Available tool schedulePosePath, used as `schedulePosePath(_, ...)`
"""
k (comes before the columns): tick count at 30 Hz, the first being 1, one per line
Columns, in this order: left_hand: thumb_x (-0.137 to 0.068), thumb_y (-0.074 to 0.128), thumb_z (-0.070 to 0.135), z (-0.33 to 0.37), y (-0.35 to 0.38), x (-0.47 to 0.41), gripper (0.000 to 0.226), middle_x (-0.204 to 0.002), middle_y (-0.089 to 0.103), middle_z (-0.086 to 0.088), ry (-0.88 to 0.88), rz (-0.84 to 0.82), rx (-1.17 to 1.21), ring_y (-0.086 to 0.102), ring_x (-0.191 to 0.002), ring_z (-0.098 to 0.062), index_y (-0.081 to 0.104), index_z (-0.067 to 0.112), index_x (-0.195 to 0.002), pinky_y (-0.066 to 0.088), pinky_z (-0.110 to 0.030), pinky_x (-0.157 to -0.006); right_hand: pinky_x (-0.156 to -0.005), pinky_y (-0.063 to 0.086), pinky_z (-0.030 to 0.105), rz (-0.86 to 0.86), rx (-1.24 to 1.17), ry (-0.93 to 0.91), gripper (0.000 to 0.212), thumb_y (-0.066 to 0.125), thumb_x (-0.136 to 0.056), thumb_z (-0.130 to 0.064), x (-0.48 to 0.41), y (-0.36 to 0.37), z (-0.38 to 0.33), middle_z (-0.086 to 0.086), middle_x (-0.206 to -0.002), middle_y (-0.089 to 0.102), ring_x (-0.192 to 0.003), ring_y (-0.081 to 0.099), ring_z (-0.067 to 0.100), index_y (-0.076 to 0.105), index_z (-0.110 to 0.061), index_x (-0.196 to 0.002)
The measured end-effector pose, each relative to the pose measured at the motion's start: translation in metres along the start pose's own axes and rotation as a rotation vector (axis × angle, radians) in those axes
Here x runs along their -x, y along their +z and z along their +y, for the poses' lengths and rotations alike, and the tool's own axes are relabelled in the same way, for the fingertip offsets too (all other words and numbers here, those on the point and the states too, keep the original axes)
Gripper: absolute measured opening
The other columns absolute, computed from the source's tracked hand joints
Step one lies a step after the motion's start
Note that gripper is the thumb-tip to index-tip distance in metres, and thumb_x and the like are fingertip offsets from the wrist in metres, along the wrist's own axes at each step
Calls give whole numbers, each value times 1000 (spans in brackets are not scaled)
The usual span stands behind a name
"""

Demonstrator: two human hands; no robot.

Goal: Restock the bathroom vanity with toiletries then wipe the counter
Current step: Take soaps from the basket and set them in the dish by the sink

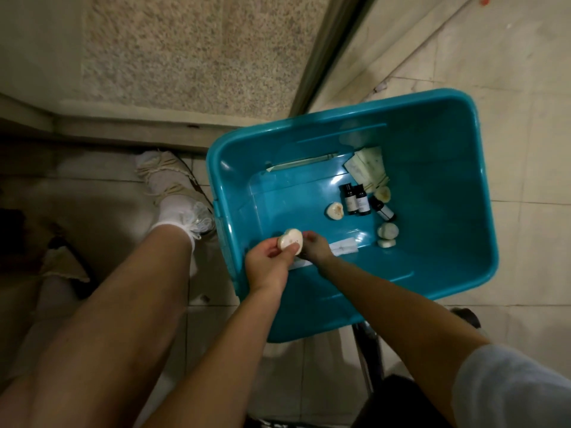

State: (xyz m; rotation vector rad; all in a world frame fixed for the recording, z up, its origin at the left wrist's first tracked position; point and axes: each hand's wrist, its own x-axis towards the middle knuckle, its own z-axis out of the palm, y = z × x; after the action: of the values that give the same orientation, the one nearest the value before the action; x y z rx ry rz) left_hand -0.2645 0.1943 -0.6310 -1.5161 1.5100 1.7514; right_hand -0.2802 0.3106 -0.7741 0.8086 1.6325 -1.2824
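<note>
At the left centre of the frame, a white-socked foot in a beige strappy sandal [173, 196] stands on pale floor tiles. Right of it, at the near-left wall of the teal rectangular plastic tub [448, 180], the left hand [268, 261] pinches a round, cream-white wrapped soap disc [290, 240] between thumb and fingers. Just beside it, the right hand [316, 248] curls down over a flat white sachet [344, 246] on the tub floor; I cannot tell whether it grips the sachet. Further right lie three small dark bottles with pale labels [362, 200] and more round soaps [387, 231].
</note>
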Motion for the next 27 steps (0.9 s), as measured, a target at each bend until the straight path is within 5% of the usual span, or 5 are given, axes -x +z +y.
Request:
schedulePosePath(3,-82,66,-3,3,-2,5,24,-75,61,-3,7,-19,-4,58,-70,-15,63,-8,-105,53,-28,-76,-57,52,13,-28,-53,-13,21,56,-94,-11,30,-31,-37,10,-89,64,-56,62,6,55,-14,-114)
schedulePosePath(8,-83,64,-6,7,-5,34,30,-74,59,-5,-20,-22,56,55,-67,-15,59,-14,-111,50,-9,-52,-64,55,17,-145,-160,-70,21,55,-94,-10,76,-77,-83,8,-94,65,-64,70,9,52,-11,-114)
schedulePosePath(14,-85,63,-3,32,1,91,35,-100,59,-17,30,-55,131,57,-66,-15,56,-11,-118,51,-9,-51,-66,52,15,-274,-191,-259,19,52,-95,-11,146,-86,-117,3,-99,66,-76,71,8,49,-13,-114)
schedulePosePath(22,-87,60,0,94,-14,179,32,-81,62,-7,343,-101,245,62,-48,1,56,-10,-118,52,-9,-53,-74,56,21,-469,-218,-574,27,53,-93,-4,253,-87,-167,8,-102,66,-83,72,16,57,-20,-114)
schedulePosePath(27,-87,61,1,134,-45,248,36,-83,61,-9,533,-75,289,62,-55,-9,54,-11,-120,52,-10,-53,-73,58,23,-557,-216,-743,25,54,-91,-2,335,-76,-213,13,-106,65,-79,72,18,56,-14,-114)
